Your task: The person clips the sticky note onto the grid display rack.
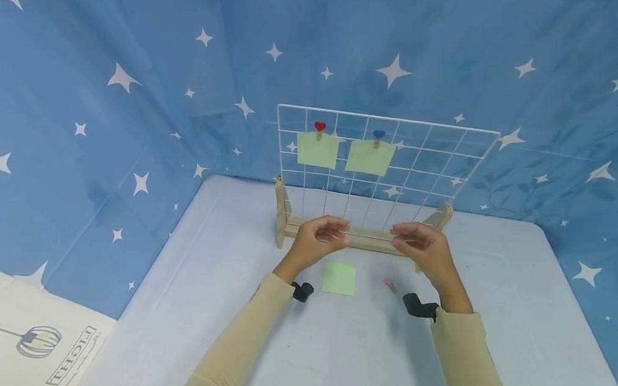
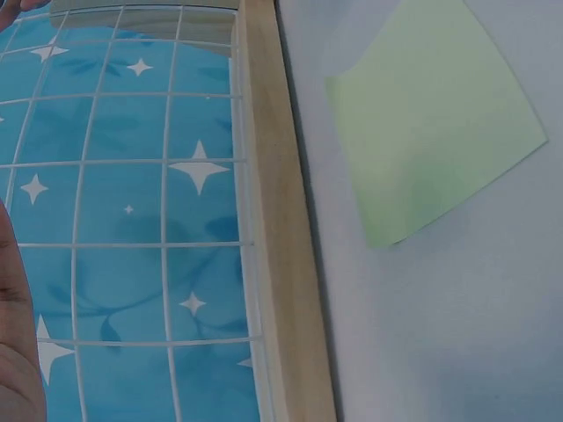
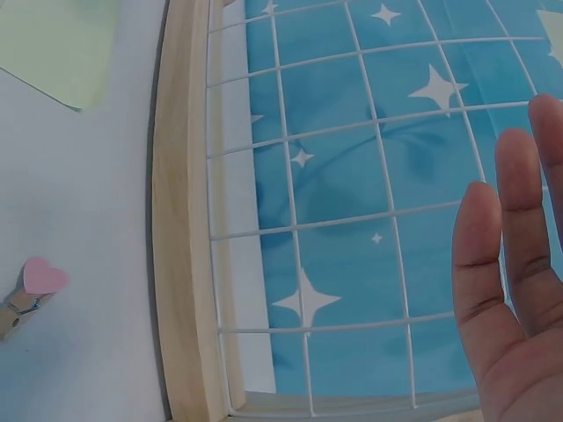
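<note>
My left hand (image 1: 318, 239) hovers before the lower left of a white wire grid (image 1: 426, 148), its fingers loosely bent around nothing. Opposite it, my right hand (image 1: 426, 251) is held in a similar relaxed curve, also without anything in it; several of its fingers (image 3: 479, 255) show in the right wrist view. On the table below and between them lies a pale green sticky note (image 1: 339, 279). To the note's right is a small wooden clothespin with a pink heart (image 1: 390, 284). Two more green notes hang on the grid, under a red heart clothespin (image 1: 319, 128) and a blue heart clothespin (image 1: 378, 136).
A wooden base (image 1: 362, 239) with side posts holds the grid upright, leaning back. A white cloth (image 1: 208, 331) covers the table. Behind it hangs a blue curtain with white stars (image 1: 170, 15). Black wrist camera mounts (image 1: 419, 306) stick out beside both sleeves.
</note>
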### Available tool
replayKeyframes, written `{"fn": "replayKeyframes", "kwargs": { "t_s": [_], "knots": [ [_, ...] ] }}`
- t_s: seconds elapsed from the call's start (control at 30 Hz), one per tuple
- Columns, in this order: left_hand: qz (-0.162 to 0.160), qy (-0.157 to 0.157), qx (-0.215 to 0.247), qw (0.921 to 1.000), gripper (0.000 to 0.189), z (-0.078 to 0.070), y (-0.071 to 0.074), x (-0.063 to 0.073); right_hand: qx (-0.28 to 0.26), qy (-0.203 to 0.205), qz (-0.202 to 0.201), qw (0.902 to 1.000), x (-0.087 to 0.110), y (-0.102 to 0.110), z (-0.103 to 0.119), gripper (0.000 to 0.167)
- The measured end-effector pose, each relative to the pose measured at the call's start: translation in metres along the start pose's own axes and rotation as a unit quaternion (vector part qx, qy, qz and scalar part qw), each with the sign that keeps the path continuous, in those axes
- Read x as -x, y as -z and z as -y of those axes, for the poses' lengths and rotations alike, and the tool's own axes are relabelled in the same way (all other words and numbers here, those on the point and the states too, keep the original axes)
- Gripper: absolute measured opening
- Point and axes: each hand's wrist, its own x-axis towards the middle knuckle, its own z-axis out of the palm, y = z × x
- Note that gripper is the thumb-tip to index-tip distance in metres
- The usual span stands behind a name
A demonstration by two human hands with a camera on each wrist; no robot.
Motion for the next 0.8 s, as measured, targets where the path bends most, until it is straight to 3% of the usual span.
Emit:
{"fn": "replayKeyframes", "kwargs": {
  "t_s": [0.8],
  "knots": [
    [-0.013, 0.043, 0.005, 0.999, 0.037, 0.023, -0.008, 0.02, 0.027, -0.042, -0.015, 0.9986, 0.016, -0.001, -0.017, 0.023]
  ]
}}
